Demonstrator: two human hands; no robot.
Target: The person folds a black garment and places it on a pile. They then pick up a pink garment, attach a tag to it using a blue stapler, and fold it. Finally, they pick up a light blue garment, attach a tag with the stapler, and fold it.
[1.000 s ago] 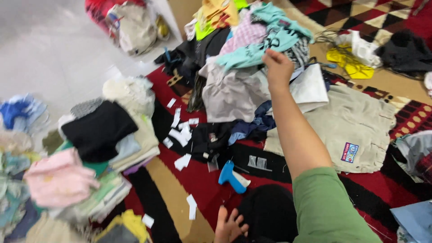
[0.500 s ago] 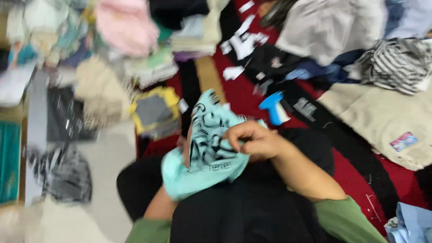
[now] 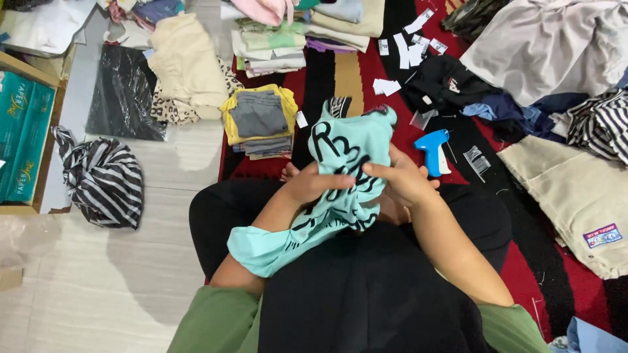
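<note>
A light turquoise garment (image 3: 340,163) with black lettering is bunched up over my lap. My left hand (image 3: 311,185) grips its middle from the left, fingers curled into the cloth. Gripping the same garment from the right is my right hand (image 3: 400,180). One loose end of the garment drapes over my left forearm. A blue tagging gun (image 3: 434,150) lies on the red carpet just right of my hands. I sit cross-legged in black trousers and green sleeves.
A small folded stack with a yellow and a grey piece (image 3: 258,121) lies ahead. Taller folded stacks (image 3: 297,39), white paper tags (image 3: 399,52), a beige garment (image 3: 569,189) at right, a striped bag (image 3: 98,180) and a teal box (image 3: 23,131) at left.
One second ago my right arm reached far out to the clothes pile. It has since come back with the turquoise garment, and both hands now hold it over my lap.
</note>
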